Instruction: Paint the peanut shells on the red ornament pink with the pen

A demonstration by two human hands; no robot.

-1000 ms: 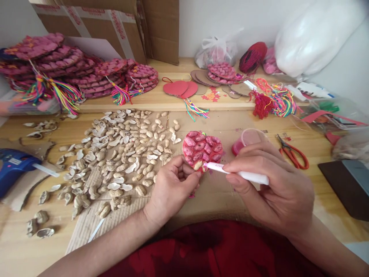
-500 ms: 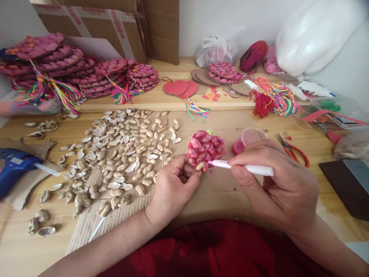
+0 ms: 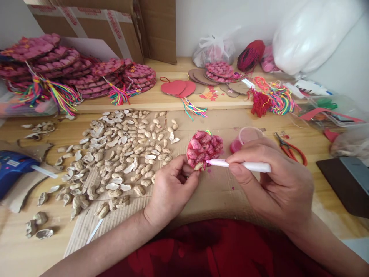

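My left hand [image 3: 173, 188] grips the lower left edge of a small round disc covered in peanut shells [image 3: 204, 148]. Most of these shells are coloured pink-red, while one at the bottom edge still shows its natural tan. Between the thumb and fingers of my right hand [image 3: 273, 181] is a white paintbrush-like pen [image 3: 248, 166] with a pink tip. That tip touches the shells at the disc's lower right. Behind my right hand stands a small clear cup of pink paint [image 3: 238, 144], partly hidden by the fingers.
Loose peanut shells [image 3: 115, 154] spread over cardboard on the left, beside a blue glue gun [image 3: 17, 169]. Stacks of pink shell discs [image 3: 83, 73] with tassels line the back shelf. Red-handled pliers [image 3: 290, 150] and a dark flat case [image 3: 343, 188] lie on the right.
The view has shifted slightly, so everything sits a little further left. Both hands keep their holds, and the pen tip stays at the disc's lower right.
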